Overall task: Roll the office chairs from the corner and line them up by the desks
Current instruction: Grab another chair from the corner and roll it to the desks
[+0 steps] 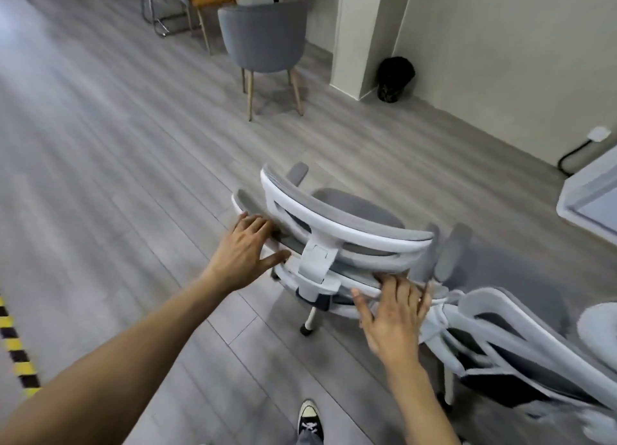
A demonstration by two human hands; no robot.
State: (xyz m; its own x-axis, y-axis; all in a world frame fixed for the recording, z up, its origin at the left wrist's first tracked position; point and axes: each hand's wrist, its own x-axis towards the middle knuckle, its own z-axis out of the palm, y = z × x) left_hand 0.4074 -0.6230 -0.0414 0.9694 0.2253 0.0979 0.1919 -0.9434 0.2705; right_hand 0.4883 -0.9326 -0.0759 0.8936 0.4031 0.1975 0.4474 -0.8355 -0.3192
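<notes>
Head view, read from left to right. A strip of yellow-and-black tape (pixel 13 337) is seen on the wooden floor (pixel 117 177) at the far left.

The left hand (pixel 248 251) is laid open on the upper left edge of the backrest of the office chair (pixel 320 261), with the fingers extended and the thumb spread; nothing is gripped. The chair stands on the open floor just in front of the person, its back turned towards the camera and one caster (pixel 305 329) visible beneath it. The right hand (pixel 394 314) is likewise held open, its straight fingers pressed flat against the lower right rim of the same backrest.

A second office chair (pixel 507 337) is seen just beside the first, at the right edge. A grey armchair (pixel 263 37) and a black bin (pixel 395 79) stand further off, by the wall. No desk can be identified with certainty.

The step in hand is judged to be the push. Even pressure from both palms is advised, so that the chair is rolled straight and not spun on its casters. A course clear of the armchair legs and the neighbouring chair is to be kept, and the shoe (pixel 309 418) should be held back from the base.
</notes>
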